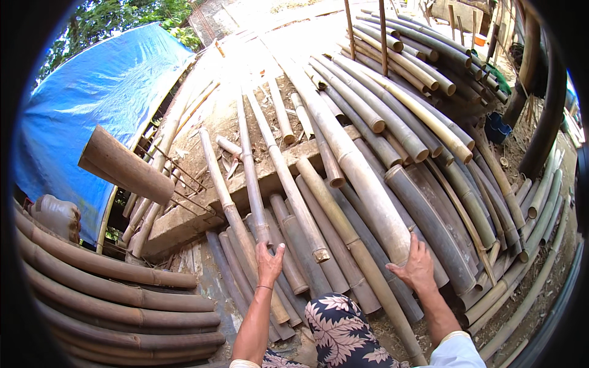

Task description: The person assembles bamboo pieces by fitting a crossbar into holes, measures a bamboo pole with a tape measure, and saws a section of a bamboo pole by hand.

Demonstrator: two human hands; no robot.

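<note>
Toward the middle, my left hand (269,265) is at the near end of a slim bamboo pole (250,178); its fingers curl at the pole's end while the thumb sticks up to the right. My right hand (418,267) lies against the near end of a much thicker, pale bamboo pole (359,184), thumb and fingers spread apart around the cut end. Between the two hands run another slim pole (282,168) and a yellowish bamboo pole (353,242). Both long poles slope away from me over a low concrete ledge (236,196).
More bamboo is stacked right (429,221) and far right (423,55), with curved-looking dark poles (123,294) at lower left. A short thick bamboo piece (126,165) juts up at left before a blue tarp (98,86). A dark blue bucket (497,129) stands at right.
</note>
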